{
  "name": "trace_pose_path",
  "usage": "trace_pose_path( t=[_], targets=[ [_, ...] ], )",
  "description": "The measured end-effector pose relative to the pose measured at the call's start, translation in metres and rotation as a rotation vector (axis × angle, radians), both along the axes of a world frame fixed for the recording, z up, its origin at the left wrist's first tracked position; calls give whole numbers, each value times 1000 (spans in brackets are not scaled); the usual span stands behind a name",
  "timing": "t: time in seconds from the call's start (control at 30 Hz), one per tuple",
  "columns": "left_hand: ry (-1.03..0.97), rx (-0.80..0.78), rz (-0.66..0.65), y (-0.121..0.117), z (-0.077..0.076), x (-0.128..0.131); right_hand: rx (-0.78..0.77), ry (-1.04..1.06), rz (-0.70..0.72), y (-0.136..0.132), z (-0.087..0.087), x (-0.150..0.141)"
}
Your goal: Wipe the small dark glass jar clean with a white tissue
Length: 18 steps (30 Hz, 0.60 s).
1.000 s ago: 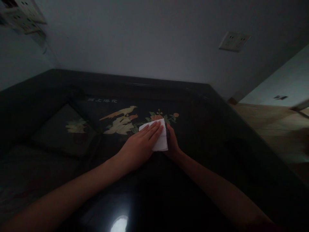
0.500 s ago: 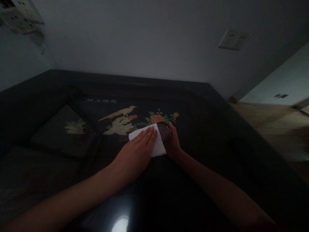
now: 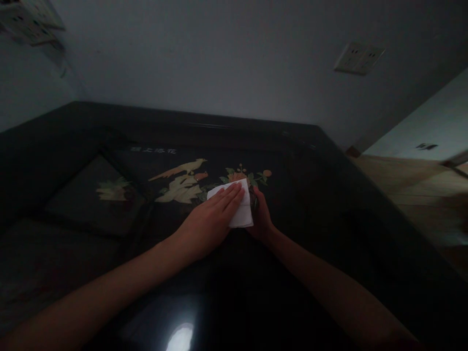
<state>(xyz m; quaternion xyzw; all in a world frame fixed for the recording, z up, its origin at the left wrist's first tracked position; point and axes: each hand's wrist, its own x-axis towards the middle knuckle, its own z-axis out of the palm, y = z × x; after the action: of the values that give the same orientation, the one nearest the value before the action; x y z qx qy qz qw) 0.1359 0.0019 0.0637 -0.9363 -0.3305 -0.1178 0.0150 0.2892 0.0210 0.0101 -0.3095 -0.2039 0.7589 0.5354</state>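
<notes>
My left hand (image 3: 210, 220) lies flat, fingers stretched out, on a folded white tissue (image 3: 243, 212) and presses it down. Under the tissue's right edge sits a dark round object (image 3: 253, 200), almost wholly covered. My right hand (image 3: 262, 217) curls round that object from the right and holds it against the tabletop. Both hands rest on a glossy black table (image 3: 321, 204) inlaid with a pale bird and flowers (image 3: 183, 180).
The table fills a corner between grey walls. A wall socket (image 3: 360, 57) sits at upper right, more sockets (image 3: 25, 24) at upper left. The table's right edge drops to a wooden floor (image 3: 413, 190). A lamp glare (image 3: 181, 336) shows on the near tabletop.
My left hand slid the tissue left, baring the round object, then back right over it. My right hand stayed in place.
</notes>
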Motion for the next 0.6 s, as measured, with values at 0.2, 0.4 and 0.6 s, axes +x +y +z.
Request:
trace_pose_path(
  t=[0.2, 0.4, 0.6],
  targets=[
    [91, -12, 90, -6, 8, -1, -98, 51, -35, 2, 4, 4],
    [102, 16, 69, -3, 7, -1, -61, 36, -30, 3, 1, 7],
    [141, 3, 24, -7, 13, -6, -44, 19, -24, 4, 2, 8]
  ],
)
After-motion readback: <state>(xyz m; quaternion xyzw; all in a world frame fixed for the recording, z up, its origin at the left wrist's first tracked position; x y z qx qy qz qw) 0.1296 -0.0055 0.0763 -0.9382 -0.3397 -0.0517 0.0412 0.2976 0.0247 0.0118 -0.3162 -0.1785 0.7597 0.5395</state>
